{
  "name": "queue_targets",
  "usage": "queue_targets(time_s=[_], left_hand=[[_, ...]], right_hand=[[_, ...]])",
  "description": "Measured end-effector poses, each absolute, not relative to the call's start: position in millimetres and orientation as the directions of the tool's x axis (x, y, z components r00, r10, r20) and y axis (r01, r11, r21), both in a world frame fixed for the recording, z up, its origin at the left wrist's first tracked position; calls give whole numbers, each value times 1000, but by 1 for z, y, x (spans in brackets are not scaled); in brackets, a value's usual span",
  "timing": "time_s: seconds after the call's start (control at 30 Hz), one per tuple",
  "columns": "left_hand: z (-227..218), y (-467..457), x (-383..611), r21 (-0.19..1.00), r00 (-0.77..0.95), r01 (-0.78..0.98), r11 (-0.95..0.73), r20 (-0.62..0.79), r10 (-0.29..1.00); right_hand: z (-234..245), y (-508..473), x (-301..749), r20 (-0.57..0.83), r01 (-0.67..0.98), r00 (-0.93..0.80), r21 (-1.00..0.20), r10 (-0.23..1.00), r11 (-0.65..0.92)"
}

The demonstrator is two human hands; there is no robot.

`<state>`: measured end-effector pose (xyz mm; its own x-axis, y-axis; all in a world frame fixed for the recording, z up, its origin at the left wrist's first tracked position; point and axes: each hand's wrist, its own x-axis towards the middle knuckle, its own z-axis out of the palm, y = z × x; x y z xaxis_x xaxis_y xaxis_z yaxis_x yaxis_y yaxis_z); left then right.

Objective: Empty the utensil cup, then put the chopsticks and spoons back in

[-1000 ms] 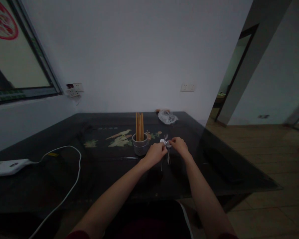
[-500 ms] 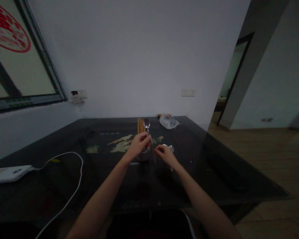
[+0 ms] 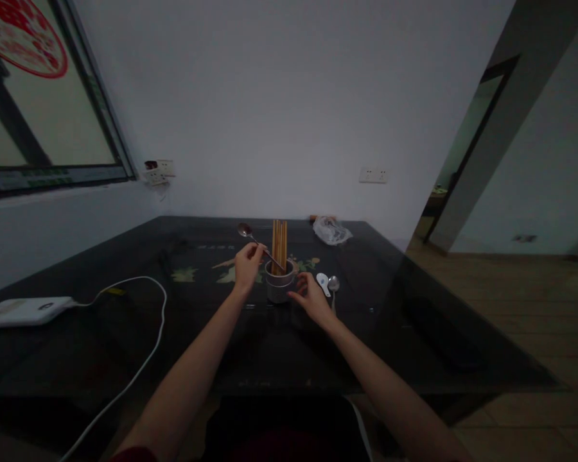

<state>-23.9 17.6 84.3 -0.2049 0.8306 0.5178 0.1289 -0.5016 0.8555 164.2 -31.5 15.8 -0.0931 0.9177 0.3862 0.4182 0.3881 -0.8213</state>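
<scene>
Pinched in my left hand (image 3: pixel 247 264) is a long metal spoon (image 3: pixel 245 230), its bowl up to the left and its handle end at the mouth of a grey cup (image 3: pixel 277 289). Several wooden chopsticks (image 3: pixel 280 247) stand upright in that cup. My right hand (image 3: pixel 311 296) is at the cup's right side, fingers apart and curved; whether the fingertips touch the wall is hard to tell. Just beyond this hand lie a white ceramic spoon (image 3: pixel 322 281) and a second metal spoon (image 3: pixel 334 283), its handle partly hidden by the hand.
The dark glossy table (image 3: pixel 366 353) has a painted pattern. A crumpled plastic bag (image 3: pixel 331 231) lies near the wall. On the left, a white power bank (image 3: pixel 26 312) trails a white cable (image 3: pixel 162 308). A dark flat object (image 3: pixel 440 333) rests on the right.
My left hand moved left, and the spoon went from near upright beside the cup to slanting into its mouth. My right hand came in to the cup's side, fingers parting. The view shifted slightly.
</scene>
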Motion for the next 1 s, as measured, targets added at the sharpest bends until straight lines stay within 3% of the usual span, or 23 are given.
queue_targets(time_s=[0.17, 0.77, 1.0], left_hand=[[83, 14, -20, 840, -157, 136, -525, 541, 826], [77, 16, -16, 860, -133, 119, -495, 508, 851], [70, 23, -13, 882, -140, 106, -459, 471, 871]], right_hand=[[7, -26, 158, 421, 407, -79, -814, 904, 415], [20, -2, 138, 411, 28, -260, -901, 874, 432], [10, -3, 133, 371, 58, -176, -921, 912, 385]])
